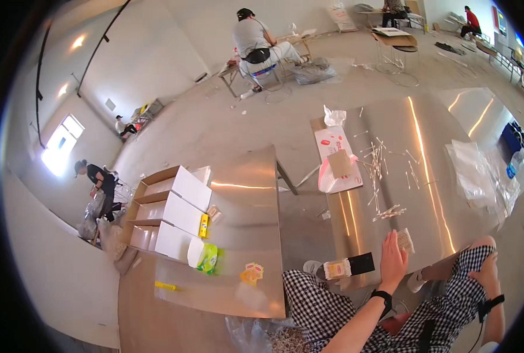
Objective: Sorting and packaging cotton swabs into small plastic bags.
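My left hand (394, 260) lies on the metal table with its fingers straight and together, its edge against a row of cotton swabs (405, 241). Left of it, at the table's near edge, is a small pack (337, 269) with a yellow and red label, and a black flat piece (362, 263) adjoins it. My right hand (484, 272) rests on my right knee, fingers spread over the checked cloth, holding nothing that I can see. Farther up the table, loose cotton swabs (377, 162) are scattered, with a small heap (390, 213) nearer my left hand.
A pink and white box (337, 154) and crumpled white paper (334, 116) sit at the far left. Clear plastic bags (477, 173) lie right. The left table (238, 217) carries white cartons (182, 203), a green pack (208, 259) and yellow cards (252, 273). Other people sit farther off.
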### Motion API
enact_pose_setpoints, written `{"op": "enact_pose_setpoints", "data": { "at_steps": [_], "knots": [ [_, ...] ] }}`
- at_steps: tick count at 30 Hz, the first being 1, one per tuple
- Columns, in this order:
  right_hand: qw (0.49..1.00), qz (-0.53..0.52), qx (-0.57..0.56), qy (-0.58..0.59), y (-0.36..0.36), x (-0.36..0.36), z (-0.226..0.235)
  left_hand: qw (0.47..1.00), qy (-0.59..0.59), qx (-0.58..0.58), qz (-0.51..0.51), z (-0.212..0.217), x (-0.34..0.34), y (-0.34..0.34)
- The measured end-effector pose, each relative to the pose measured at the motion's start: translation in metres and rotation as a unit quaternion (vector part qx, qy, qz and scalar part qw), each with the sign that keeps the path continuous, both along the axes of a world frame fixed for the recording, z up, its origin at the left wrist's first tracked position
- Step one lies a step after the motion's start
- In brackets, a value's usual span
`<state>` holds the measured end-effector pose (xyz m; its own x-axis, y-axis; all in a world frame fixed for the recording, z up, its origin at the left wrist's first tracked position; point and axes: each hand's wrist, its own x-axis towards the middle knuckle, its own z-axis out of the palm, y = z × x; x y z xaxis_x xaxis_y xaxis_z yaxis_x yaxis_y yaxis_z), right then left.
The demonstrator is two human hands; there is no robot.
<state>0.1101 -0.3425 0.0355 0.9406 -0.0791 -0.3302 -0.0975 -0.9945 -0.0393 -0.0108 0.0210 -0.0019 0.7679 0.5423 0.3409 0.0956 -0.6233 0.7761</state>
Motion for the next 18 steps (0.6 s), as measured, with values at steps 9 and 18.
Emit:
{"op": "enact_pose_setpoints", "data": {
  "at_steps": [9,18],
  "knots": [
    [0.995,0.007,0.073,-0.06,0.011,-0.013,0.03,0.997,0.023,0.067,0.013,0.005,0.006,-0.016],
    [0.992,-0.05,0.092,-0.067,0.008,-0.021,0.023,0.992,0.063,0.105,0.003,0.018,0.01,-0.024]
  ]
}}
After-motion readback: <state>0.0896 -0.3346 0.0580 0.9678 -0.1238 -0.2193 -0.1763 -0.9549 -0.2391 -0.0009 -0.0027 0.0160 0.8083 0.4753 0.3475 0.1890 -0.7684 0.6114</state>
